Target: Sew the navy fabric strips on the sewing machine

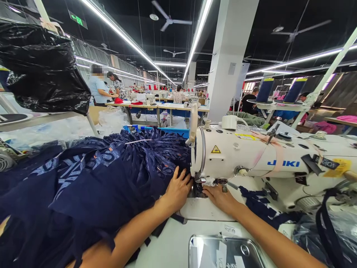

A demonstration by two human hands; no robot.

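Observation:
A white JUKI sewing machine [245,149] stands before me, its needle area low at the left end of its head. My left hand [178,189] lies with fingers spread on a large heap of navy garments [111,186], just left of the needle. Close to the presser foot [198,186], on the other side, my right hand [221,197] has its fingers together, the tips at a small dark piece that I cannot make out. Part of these fingertips is hidden under the machine head. Pale lettering and gathered, overlocked edges show on the garments.
A metal tray [225,253] with white labels sits in the tabletop at the front. Navy strips [259,208] and a clear plastic bag [312,234] lie to the right. Thread cones [264,90] stand behind the machine. A black plastic bag [44,67] hangs upper left; people work farther back.

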